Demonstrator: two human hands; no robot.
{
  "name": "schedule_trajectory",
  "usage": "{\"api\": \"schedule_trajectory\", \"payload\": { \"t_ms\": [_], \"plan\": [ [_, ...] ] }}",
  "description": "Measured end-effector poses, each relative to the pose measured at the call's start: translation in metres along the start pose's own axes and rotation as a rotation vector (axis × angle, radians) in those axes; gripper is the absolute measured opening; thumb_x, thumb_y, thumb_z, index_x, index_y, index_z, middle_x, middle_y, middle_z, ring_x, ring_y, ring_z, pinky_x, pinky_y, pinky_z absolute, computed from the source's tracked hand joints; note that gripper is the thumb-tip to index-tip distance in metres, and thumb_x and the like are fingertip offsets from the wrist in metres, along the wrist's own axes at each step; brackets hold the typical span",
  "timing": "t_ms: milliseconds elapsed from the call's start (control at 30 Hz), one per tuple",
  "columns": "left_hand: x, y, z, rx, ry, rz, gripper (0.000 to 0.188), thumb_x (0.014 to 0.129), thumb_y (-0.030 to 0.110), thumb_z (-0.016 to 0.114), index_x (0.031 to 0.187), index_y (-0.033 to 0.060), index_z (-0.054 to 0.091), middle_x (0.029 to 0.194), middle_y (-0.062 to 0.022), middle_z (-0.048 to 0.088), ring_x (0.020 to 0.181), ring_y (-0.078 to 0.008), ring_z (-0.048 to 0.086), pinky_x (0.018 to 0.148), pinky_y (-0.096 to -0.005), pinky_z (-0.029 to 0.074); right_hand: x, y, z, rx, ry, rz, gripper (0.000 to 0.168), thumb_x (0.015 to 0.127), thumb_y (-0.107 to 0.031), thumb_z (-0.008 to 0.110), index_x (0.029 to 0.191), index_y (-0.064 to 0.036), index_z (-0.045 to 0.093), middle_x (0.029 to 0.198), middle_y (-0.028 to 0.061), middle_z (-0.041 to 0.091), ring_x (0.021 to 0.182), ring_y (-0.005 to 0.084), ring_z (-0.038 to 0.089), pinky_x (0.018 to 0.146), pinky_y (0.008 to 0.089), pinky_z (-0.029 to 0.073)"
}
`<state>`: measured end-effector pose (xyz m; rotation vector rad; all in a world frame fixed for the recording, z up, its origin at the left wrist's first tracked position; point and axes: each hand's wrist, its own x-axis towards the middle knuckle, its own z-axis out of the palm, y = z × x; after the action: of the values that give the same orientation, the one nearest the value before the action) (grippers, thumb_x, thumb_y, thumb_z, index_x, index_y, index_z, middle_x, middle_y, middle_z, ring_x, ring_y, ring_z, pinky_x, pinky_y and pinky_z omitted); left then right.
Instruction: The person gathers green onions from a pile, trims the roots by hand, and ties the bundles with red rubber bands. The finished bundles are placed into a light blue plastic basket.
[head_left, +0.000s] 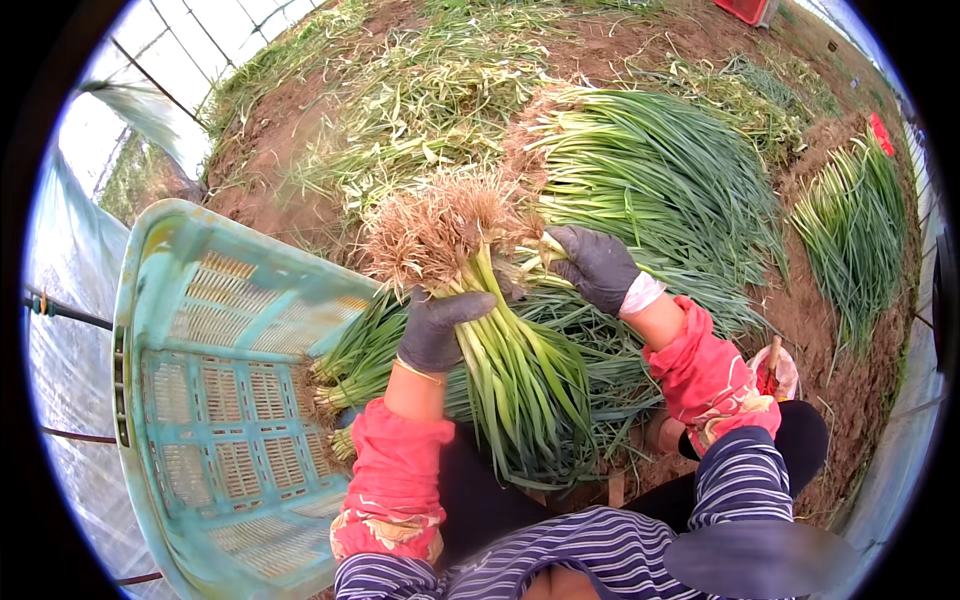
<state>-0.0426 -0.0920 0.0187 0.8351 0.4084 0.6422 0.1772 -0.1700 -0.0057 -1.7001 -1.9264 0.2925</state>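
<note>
My left hand (442, 326), in a dark glove, grips a thick bunch of rooted green leafy plants (510, 367), likely garlic chives or young leeks. Its brown, tangled roots (435, 225) point away from me and the leaves hang toward my lap. Just right of the bunch, my right hand (596, 266), gloved too, pinches a few pale stems (553, 249) close to their roots. Beyond that hand a large pile of the same plants (645, 165) lies on the soil, roots to the left. The right palm is hidden.
A turquoise slatted plastic crate (244, 390) stands at my left, with several bunches (360, 360) at its right side. Discarded yellowish leaves (427, 97) cover the soil ahead. Another plant pile (855, 232) lies far right. Plastic sheeting (82, 300) borders the left. A red container (742, 9) sits far off.
</note>
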Motion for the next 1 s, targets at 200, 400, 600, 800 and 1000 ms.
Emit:
{"api": "schedule_trajectory", "payload": {
  "t_ms": [200,400,600,800,1000],
  "plan": [
    [-0.013,0.008,-0.002,0.013,-0.061,-0.004,0.058,0.064,0.005,0.066,0.119,0.0021,0.049,0.091,-0.0125,0.063,0.088,-0.03,0.062,0.079,-0.0414,0.053,0.007,-0.011,-0.014,-0.053,0.047,-0.173,0.034,0.084,-0.023,0.059,0.115,-0.009,0.053,0.09,0.0152,0.061,0.083,0.0357,0.06,0.07,0.0444,0.048],
    [-0.019,0.023,0.0,-0.173,-0.128,-0.062,0.061,0.066,-0.002,0.062,0.125,-0.0004,0.046,0.103,-0.0168,0.062,0.093,-0.0309,0.064,0.087,-0.0431,0.053,0.019,-0.033,-0.035,-0.261,-0.252,-0.269,0.04,0.079,-0.013,0.062,0.116,-0.007,0.051,0.092,0.0146,0.057,0.083,0.0341,0.058,0.071,0.0431,0.047],
    [-0.016,0.017,-0.018,-0.217,-0.219,-0.013,0.064,0.066,0.001,0.064,0.127,0.0002,0.045,0.098,-0.0145,0.062,0.089,-0.0286,0.063,0.081,-0.0422,0.054,0.028,-0.029,-0.04,-0.346,-0.122,-0.32,0.021,0.081,-0.013,0.054,0.102,-0.008,0.055,0.077,0.0133,0.059,0.074,0.0333,0.061,0.06,0.0418,0.049],
    [-0.016,0.014,-0.004,-0.121,-0.262,-0.029,0.056,0.067,0.003,0.066,0.12,-0.0006,0.049,0.096,-0.0128,0.061,0.089,-0.0268,0.062,0.082,-0.041,0.052,0.04,-0.058,-0.021,-0.491,-0.231,-0.304,0.011,0.085,-0.018,0.051,0.094,-0.011,0.052,0.067,0.0105,0.055,0.059,0.0311,0.059,0.05,0.0429,0.044],
    [-0.017,0.018,-0.019,-0.141,-0.068,0.071,0.052,0.068,0.006,0.066,0.118,0.004,0.05,0.099,-0.0103,0.061,0.091,-0.0271,0.061,0.081,-0.0421,0.052,0.049,-0.083,-0.046,-0.595,0.346,-0.073,0.016,0.088,-0.023,0.051,0.09,-0.008,0.053,0.075,0.0099,0.059,0.066,0.0263,0.061,0.052,0.039,0.047]
  ]
}}
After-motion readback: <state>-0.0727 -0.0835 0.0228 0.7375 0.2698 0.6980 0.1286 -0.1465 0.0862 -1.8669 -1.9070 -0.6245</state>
